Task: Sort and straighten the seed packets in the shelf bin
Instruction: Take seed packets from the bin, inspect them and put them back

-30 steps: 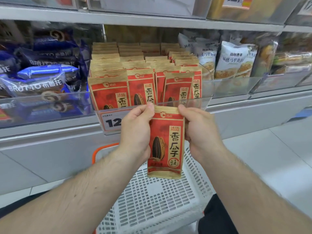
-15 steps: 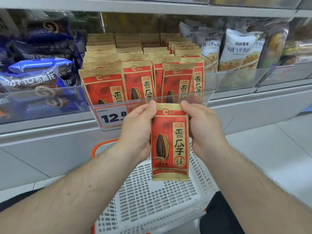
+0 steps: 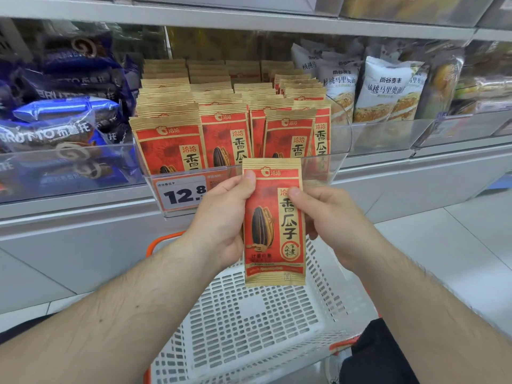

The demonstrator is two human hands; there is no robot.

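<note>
Both hands slid lower down the seed packet (image 3: pixel 273 225): left hand (image 3: pixel 221 220) and right hand (image 3: pixel 329 217) pinch its side edges. It's upright, just near of the shelf bin (image 3: pixel 339 162) front lip, above the white basket (image 3: pixel 249 322).

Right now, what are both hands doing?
Left hand: pinching the seed packet near its top.
Right hand: pinching the same packet's right edge.

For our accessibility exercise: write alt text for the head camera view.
Both hands, left hand and right hand, hold one red seed packet upright before a clear shelf bin of matching packets, above a white basket.
</note>
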